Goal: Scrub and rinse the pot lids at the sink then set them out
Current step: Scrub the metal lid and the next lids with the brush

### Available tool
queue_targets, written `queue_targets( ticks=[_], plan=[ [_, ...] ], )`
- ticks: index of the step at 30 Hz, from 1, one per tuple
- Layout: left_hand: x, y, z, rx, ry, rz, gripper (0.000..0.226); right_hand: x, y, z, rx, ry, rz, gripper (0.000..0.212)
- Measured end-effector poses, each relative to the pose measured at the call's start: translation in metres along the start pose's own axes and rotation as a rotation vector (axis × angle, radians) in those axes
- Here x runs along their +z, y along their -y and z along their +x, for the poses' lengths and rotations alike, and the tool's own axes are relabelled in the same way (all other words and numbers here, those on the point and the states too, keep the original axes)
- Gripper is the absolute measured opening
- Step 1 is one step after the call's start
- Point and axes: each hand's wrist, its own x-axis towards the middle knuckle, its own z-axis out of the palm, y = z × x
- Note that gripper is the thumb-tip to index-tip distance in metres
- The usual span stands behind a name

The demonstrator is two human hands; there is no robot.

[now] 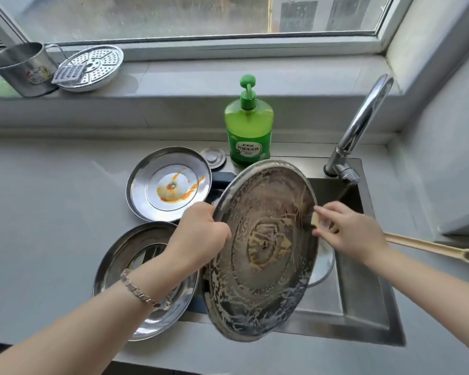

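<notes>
Right hand (349,234): fingertips pinch a small pale sponge (316,221), pressed on the right edge of the soapy lid (263,247). Left hand (201,234): fingers curled tight round that lid's left rim; thumb not visible. The lid is tilted, one face toward the camera, streaked with suds and yellow-brown residue, held over the sink (363,307). Tap (363,125) stands behind it, with a thin stream running. Stained lid (168,184) with orange smears lies on the counter (38,212) left of the sink. Third lid (125,247) sits nearer, partly under the left forearm. Green soap bottle (248,131) stands at the sink's back edge. Beige handle (431,249) sticks out past the right wrist.
</notes>
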Motion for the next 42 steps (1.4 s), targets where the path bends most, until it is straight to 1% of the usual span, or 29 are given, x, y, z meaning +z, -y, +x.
queue_targets(
  ticks=[2,3,4,5,6,7,9,10,11,13,14,15,16,17,18,19,21,22,23,24,26,27,29,31,34,35,37,40,42],
  plan=[
    [0.001,0.001,0.0,-0.003,0.034,0.01,0.022,-0.008,0.003,0.016,0.043,-0.148,0.078,0.048],
    [0.002,0.001,0.001,-0.023,0.031,-0.023,0.027,-0.011,0.004,0.022,0.061,-0.212,0.091,0.048],
    [0.001,0.001,0.002,-0.056,0.012,-0.077,0.035,-0.011,0.005,0.021,0.084,-0.23,0.108,0.048],
    [0.0,0.003,0.003,-0.084,-0.025,-0.133,0.038,-0.008,0.004,0.016,0.115,-0.207,0.137,0.049],
    [-0.002,0.004,0.004,-0.096,-0.068,-0.178,0.033,-0.003,0.002,0.007,0.163,-0.151,0.18,0.05],
    [-0.003,0.006,0.005,-0.097,-0.104,-0.2,0.028,0.003,-0.001,-0.004,0.22,-0.06,0.221,0.051],
    [-0.005,0.009,0.005,-0.064,-0.127,-0.178,0.035,0.013,-0.006,-0.022,0.34,0.171,0.234,0.051],
    [-0.005,0.01,0.005,-0.035,-0.132,-0.142,0.038,0.012,-0.007,-0.024,0.404,0.218,0.253,0.049],
    [-0.004,0.011,0.007,-0.004,-0.145,-0.097,0.038,0.007,-0.003,-0.022,0.463,0.179,0.316,0.045],
    [-0.002,0.009,0.01,0.065,-0.152,-0.006,0.031,-0.015,0.014,-0.01,0.511,-0.047,0.514,0.029],
    [0.002,0.007,0.012,0.093,-0.146,0.037,0.031,-0.03,0.03,-0.001,0.472,-0.181,0.592,0.021],
    [0.005,0.004,0.013,0.116,-0.141,0.083,0.033,-0.048,0.049,0.007,0.386,-0.303,0.66,0.017],
    [0.01,0.001,0.012,0.141,-0.136,0.125,0.036,-0.064,0.07,0.012,0.254,-0.404,0.701,0.016],
    [0.014,-0.002,0.012,0.17,-0.129,0.168,0.038,-0.077,0.092,0.015,0.103,-0.467,0.691,0.023],
    [0.018,-0.005,0.011,0.202,-0.122,0.216,0.038,-0.085,0.109,0.016,-0.02,-0.479,0.633,0.031],
    [0.022,-0.007,0.01,0.235,-0.117,0.268,0.037,-0.089,0.122,0.017,-0.09,-0.451,0.555,0.04],
    [0.026,-0.01,0.007,0.312,-0.125,0.339,0.031,-0.089,0.132,0.02,-0.11,-0.363,0.423,0.049],
    [0.027,-0.01,0.005,0.348,-0.128,0.347,0.027,-0.087,0.13,0.022,-0.096,-0.338,0.4,0.045],
    [0.026,-0.01,0.002,0.37,-0.127,0.346,0.025,-0.086,0.124,0.023,-0.068,-0.325,0.426,0.037],
    [0.025,-0.007,0.0,0.389,-0.125,0.337,0.026,-0.084,0.115,0.026,-0.019,-0.317,0.484,0.025],
    [0.02,0.0,-0.007,0.437,-0.113,0.3,0.032,-0.078,0.086,0.03,0.157,-0.292,0.617,0.003],
    [0.019,0.004,-0.01,0.469,-0.107,0.276,0.035,-0.074,0.069,0.03,0.255,-0.275,0.701,0.003],
    [0.016,0.011,-0.015,0.541,-0.116,0.223,0.04,-0.064,0.04,0.028,0.406,-0.257,0.882,0.013],
    [0.014,0.016,-0.018,0.619,-0.128,0.165,0.036,-0.056,0.02,0.019,0.519,-0.233,0.987,0.019],
    [0.016,0.021,-0.018,0.747,-0.138,0.095,0.036,-0.045,0.0,0.002,0.625,-0.188,1.097,0.017],
    [0.017,0.023,-0.018,0.756,-0.141,0.072,0.036,-0.043,-0.003,-0.003,0.651,-0.177,1.118,0.016],
    [0.021,0.026,-0.014,0.724,-0.152,0.045,0.036,-0.043,-0.005,-0.008,0.675,-0.142,1.15,0.007],
    [0.024,0.029,-0.006,0.652,-0.178,-0.017,0.034,-0.046,-0.003,-0.008,0.605,-0.109,1.144,0.039],
    [0.024,0.031,-0.002,0.635,-0.19,-0.058,0.037,-0.047,-0.002,-0.007,0.548,-0.201,1.029,0.048]
  ],
)
